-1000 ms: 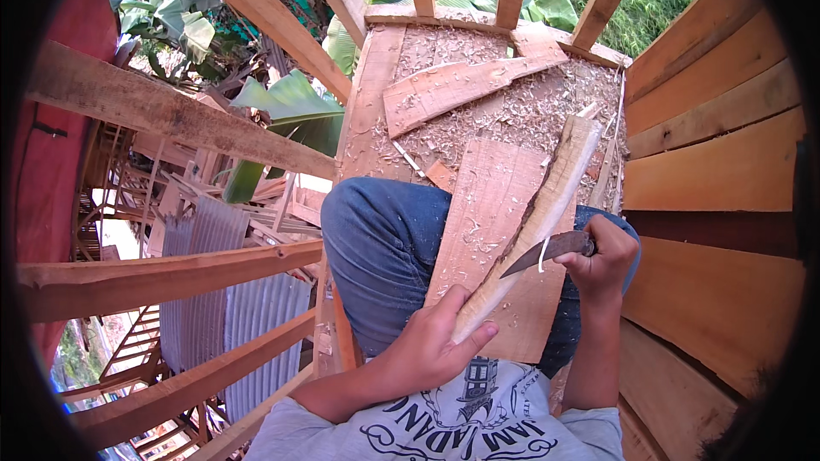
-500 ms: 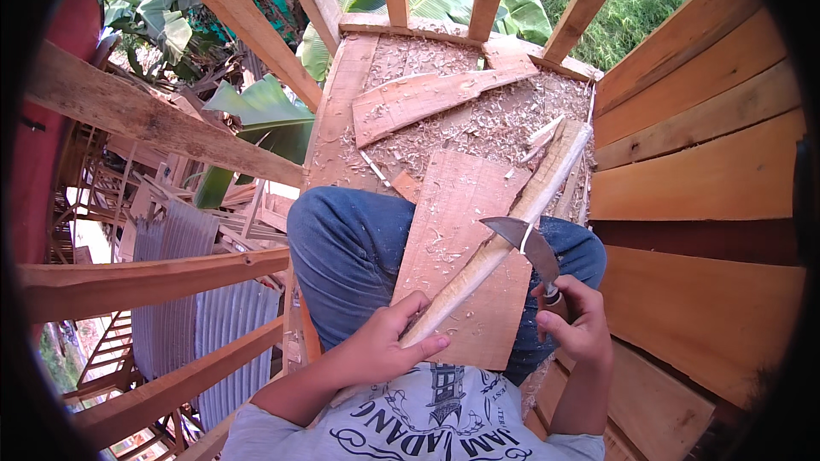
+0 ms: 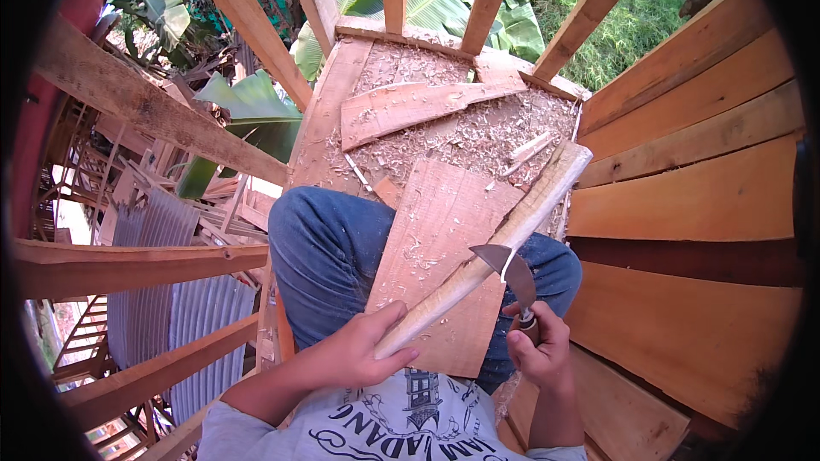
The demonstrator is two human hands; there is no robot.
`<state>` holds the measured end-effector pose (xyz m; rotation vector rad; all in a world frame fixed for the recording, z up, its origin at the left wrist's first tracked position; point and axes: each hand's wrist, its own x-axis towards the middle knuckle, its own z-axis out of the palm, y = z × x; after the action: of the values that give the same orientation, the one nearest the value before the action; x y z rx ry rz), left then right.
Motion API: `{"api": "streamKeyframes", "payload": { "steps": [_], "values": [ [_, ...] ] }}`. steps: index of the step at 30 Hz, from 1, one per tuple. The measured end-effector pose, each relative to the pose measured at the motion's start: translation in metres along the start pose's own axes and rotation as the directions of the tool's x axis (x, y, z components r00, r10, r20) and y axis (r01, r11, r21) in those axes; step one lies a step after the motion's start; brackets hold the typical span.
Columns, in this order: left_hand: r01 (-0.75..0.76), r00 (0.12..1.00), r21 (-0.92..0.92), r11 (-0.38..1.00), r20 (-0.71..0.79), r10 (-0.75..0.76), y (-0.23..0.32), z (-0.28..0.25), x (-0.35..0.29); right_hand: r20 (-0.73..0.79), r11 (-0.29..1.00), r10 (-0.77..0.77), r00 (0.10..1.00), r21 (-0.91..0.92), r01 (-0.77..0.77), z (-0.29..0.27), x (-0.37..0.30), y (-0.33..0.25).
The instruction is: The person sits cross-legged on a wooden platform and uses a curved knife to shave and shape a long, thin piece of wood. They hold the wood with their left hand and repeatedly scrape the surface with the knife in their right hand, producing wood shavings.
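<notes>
One pale wooden stick [image 3: 542, 196], slanting over a flat board [image 3: 423, 230] on the lap [image 3: 329, 243], lower end clasped by the curled left hand [image 3: 376, 350]; one knife [image 3: 523, 286] with dark curved blade, lying over the stick's middle, contact unclear, handle wrapped by the closed right hand [image 3: 541, 347].

Rough wooden stick [image 3: 525, 220], matt metal knife blade [image 3: 520, 282], denim trousers [image 3: 325, 256]

Board [image 3: 418, 235] across legs [image 3: 329, 248], stick [image 3: 457, 287] over board, knife [image 3: 518, 280] across stick, shavings [image 3: 457, 141] beyond
</notes>
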<state>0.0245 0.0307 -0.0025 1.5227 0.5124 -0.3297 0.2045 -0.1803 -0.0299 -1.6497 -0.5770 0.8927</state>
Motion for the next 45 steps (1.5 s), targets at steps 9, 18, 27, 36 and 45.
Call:
{"api": "streamKeyframes", "payload": {
  "steps": [9, 18, 27, 36, 45],
  "values": [
    [-0.016, 0.997, -0.127, 0.992, 0.072, 0.025, -0.006, 0.013, 0.001, -0.439, 0.86, -0.447, 0.78, -0.45, 0.24, -0.003, 0.01, 0.023],
    [-0.052, 0.998, -0.065, 0.997, -0.021, 0.051, 0.005, 0.019, 0.004, 0.003, 0.934, -0.357, 0.934, -0.016, 0.357, -0.005, 0.006, 0.006],
    [-0.01, 0.999, 0.017, 1.0, -0.035, 0.011, 0.009, 0.016, 0.003, 0.101, 0.951, -0.299, 0.949, -0.054, 0.306, -0.011, -0.005, 0.018],
    [-0.045, 0.998, 0.061, 0.997, -0.03, 0.047, 0.011, 0.018, 0.002, -0.088, 0.931, -0.358, 0.93, 0.045, 0.362, -0.026, 0.001, 0.014],
    [0.043, 0.993, 0.111, 0.993, -0.112, -0.03, 0.022, 0.017, 0.001, -0.528, 0.85, -0.11, 0.842, 0.389, 0.355, -0.048, 0.01, 0.019]
  ]
}}
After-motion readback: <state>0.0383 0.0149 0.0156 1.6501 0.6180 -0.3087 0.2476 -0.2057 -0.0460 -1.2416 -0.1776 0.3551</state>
